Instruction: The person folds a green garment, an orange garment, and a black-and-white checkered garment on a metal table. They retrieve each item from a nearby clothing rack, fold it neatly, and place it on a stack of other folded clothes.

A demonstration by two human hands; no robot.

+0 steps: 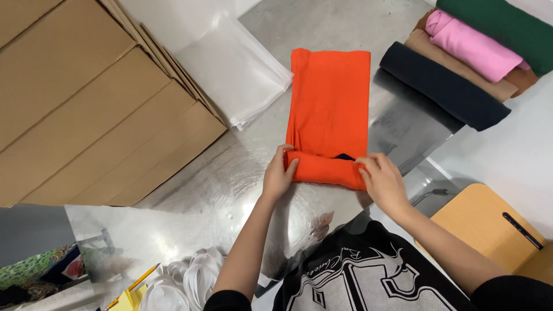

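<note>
The shiny metal surface held flattened cardboard, cut off at the left edge. Your orange cloth lay at its middle, the near end rolled up. Your left hand and right hand gripped that roll, half hiding something dark inside.

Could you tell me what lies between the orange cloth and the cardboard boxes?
In the head view, a stack of clear plastic bags lies between the orange cloth and the cardboard boxes.
</note>
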